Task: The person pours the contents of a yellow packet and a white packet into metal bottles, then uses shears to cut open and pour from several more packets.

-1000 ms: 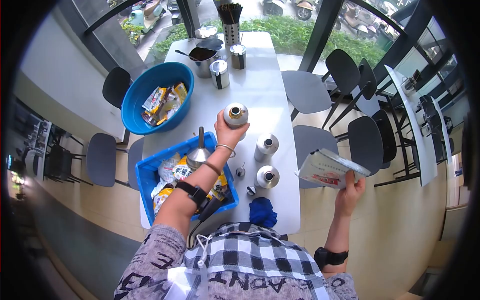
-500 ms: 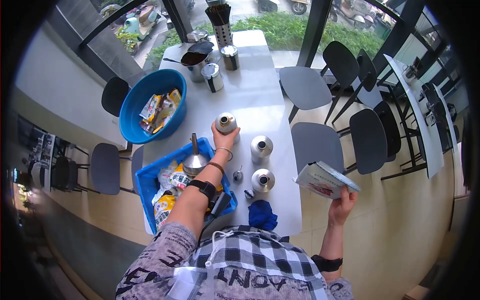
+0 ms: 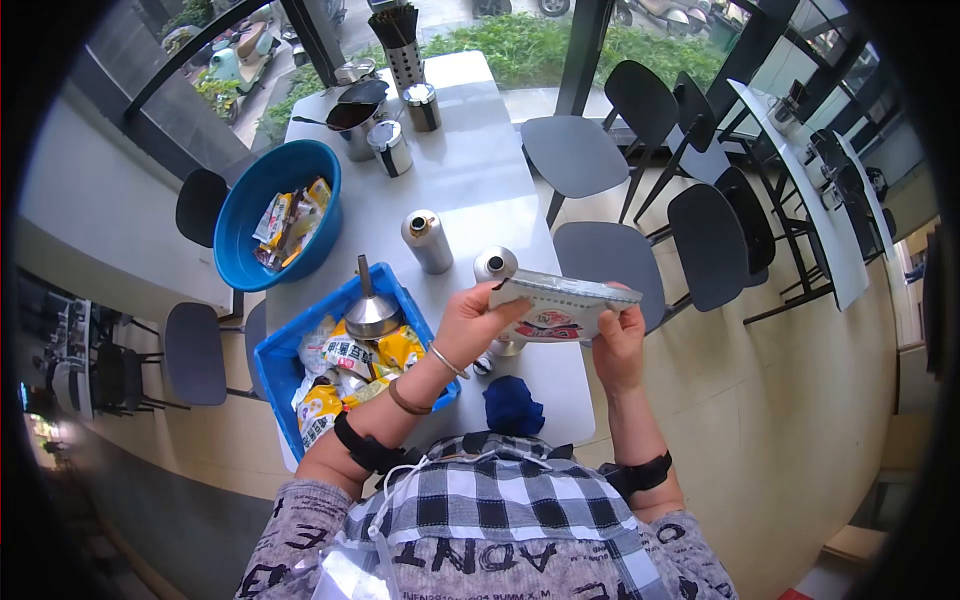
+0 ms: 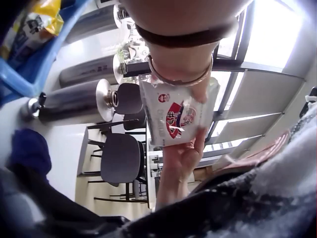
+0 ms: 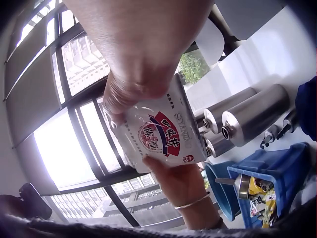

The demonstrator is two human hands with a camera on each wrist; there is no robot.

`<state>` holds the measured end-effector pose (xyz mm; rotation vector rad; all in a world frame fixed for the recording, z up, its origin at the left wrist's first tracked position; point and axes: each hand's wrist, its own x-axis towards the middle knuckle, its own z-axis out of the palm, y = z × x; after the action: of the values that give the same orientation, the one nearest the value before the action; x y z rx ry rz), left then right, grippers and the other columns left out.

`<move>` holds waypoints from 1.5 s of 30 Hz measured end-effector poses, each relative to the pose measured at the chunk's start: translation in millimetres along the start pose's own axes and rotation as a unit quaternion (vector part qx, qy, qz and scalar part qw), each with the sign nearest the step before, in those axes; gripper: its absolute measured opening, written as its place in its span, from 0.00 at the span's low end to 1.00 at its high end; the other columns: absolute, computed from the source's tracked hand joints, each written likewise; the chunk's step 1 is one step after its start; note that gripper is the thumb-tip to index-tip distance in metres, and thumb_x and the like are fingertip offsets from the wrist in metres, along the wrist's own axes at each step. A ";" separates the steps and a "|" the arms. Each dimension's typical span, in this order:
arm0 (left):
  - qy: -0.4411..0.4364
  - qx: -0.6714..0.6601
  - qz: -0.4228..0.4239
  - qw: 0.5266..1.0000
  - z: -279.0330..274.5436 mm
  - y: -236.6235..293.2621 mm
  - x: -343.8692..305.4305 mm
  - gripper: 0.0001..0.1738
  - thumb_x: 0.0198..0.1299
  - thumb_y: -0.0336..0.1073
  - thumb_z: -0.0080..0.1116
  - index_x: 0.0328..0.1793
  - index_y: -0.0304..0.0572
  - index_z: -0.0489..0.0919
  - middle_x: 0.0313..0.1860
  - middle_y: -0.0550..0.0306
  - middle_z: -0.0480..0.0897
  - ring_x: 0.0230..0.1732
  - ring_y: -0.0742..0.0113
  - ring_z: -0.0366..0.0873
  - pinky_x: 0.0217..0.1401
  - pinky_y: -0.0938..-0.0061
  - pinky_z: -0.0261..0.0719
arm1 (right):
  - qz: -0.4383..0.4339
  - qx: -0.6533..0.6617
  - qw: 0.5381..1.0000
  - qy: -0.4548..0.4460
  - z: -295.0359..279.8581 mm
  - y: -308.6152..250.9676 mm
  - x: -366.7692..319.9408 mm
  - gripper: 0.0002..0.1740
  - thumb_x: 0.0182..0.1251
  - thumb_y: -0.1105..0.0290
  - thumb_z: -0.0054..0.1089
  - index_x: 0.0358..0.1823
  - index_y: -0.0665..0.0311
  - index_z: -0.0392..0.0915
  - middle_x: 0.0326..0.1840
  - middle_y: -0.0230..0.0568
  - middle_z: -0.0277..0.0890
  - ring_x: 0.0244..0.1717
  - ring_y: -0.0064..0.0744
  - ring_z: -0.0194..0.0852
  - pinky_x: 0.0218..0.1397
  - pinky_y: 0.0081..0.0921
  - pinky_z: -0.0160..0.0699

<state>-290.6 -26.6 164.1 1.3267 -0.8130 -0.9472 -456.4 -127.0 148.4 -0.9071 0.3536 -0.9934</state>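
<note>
Both hands hold a white printed packet point(image 3: 550, 308) in front of the body, over the table's right edge. The left hand point(image 3: 478, 325) pinches its left end and the right hand point(image 3: 618, 345) grips its right end. Red and blue print on the packet point(image 5: 161, 134) faces the right wrist camera. One metal bottle point(image 3: 426, 241) stands upright on the table, left of the packet. A second bottle point(image 3: 495, 264) is just behind the packet, and a third is mostly hidden beneath it. In the left wrist view the packet point(image 4: 176, 114) spans between both hands.
A blue crate point(image 3: 277, 385) holds packets and a metal funnel point(image 3: 371, 314). Behind it sits a round blue tub point(image 3: 228, 238) with more packets. A dark blue cloth point(image 3: 513, 406) lies near the front edge. Metal canisters point(image 3: 390, 150) stand farther back; chairs point(image 3: 610, 270) flank the table.
The left hand has let go of the metal bottle, which stands on the table, and has taken hold of the packet. The right hand has brought the packet left, toward the body's middle.
</note>
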 end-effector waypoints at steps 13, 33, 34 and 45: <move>0.021 -0.101 0.027 0.994 -5.1 22.0 -6.4 0.08 0.56 0.30 0.56 0.40 0.38 0.80 0.29 0.65 0.79 0.32 0.81 0.72 0.34 0.84 0.72 | -0.015 -0.143 0.990 0.001 18.5 -18.2 -0.8 0.06 0.61 0.74 0.55 0.39 0.67 0.76 0.37 0.27 0.75 0.36 0.15 0.69 0.42 0.15 0.68; 0.068 0.197 0.020 0.978 -43.9 -140.4 72.3 0.53 0.27 0.40 0.75 0.63 0.38 0.57 0.59 0.44 0.66 0.62 0.55 0.63 0.63 0.68 0.63 | -0.105 -0.199 0.970 0.092 -61.2 -50.3 -5.0 0.11 0.64 0.72 0.51 0.46 0.65 0.75 0.42 0.29 0.75 0.43 0.16 0.68 0.49 0.17 0.64; 0.060 0.158 -0.017 0.985 -41.9 -139.9 72.9 0.51 0.28 0.39 0.75 0.62 0.40 0.59 0.57 0.47 0.68 0.60 0.57 0.66 0.61 0.69 0.66 | -0.109 -0.214 0.966 0.100 -61.7 -51.0 -4.6 0.11 0.64 0.72 0.51 0.46 0.66 0.75 0.41 0.29 0.75 0.43 0.16 0.68 0.49 0.17 0.64; 0.083 0.206 0.139 0.965 -44.6 -50.0 33.5 0.44 0.29 0.36 0.74 0.57 0.42 0.63 0.49 0.50 0.71 0.54 0.54 0.68 0.58 0.66 0.66 | -0.062 -0.387 0.919 -0.034 -12.0 -97.8 30.3 0.08 0.63 0.74 0.53 0.40 0.69 0.77 0.33 0.24 0.74 0.35 0.12 0.65 0.40 0.12 0.64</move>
<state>-241.2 -38.5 109.0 1.5715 -1.0698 -0.4501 -503.4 -180.9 222.5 -1.6949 0.6577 -0.9367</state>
